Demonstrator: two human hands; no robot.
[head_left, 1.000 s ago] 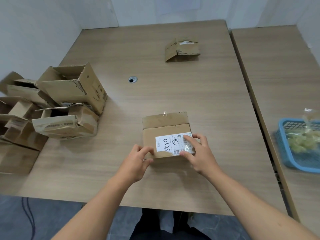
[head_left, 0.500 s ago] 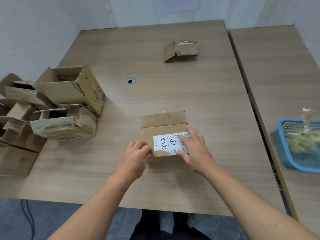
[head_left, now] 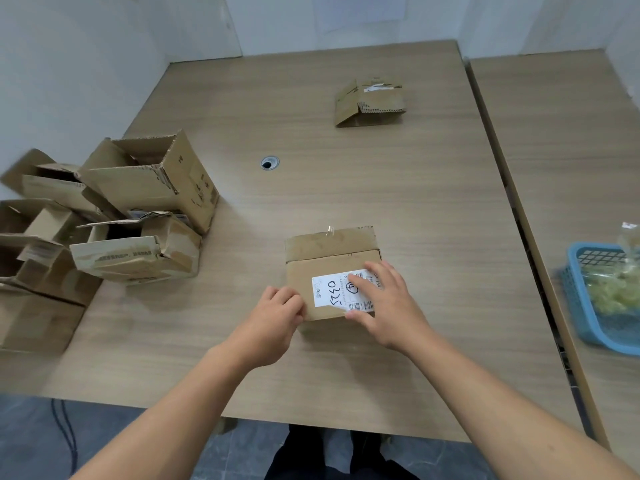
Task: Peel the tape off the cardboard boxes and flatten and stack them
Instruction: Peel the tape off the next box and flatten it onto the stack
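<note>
A small closed cardboard box (head_left: pixel 322 258) with a white shipping label (head_left: pixel 334 292) lies on the wooden table (head_left: pixel 346 174) in front of me. My left hand (head_left: pixel 277 315) has its fingers curled at the box's near left corner, pinching at the edge there. My right hand (head_left: pixel 386 299) lies on the right part of the label with fingers spread, thumb at the box's near edge. A flattened, folded box (head_left: pixel 369 103) lies far back on the table. Several opened boxes (head_left: pixel 138 216) are piled at the table's left edge.
A cable hole (head_left: pixel 269 163) sits in the table's middle. A second table on the right carries a blue plastic basket (head_left: pixel 588 306) holding crumpled clear tape. White walls close the far side and left.
My right hand slid left over the label. My left hand's fingers curled tighter against the box's near left corner. The box stayed where it was.
</note>
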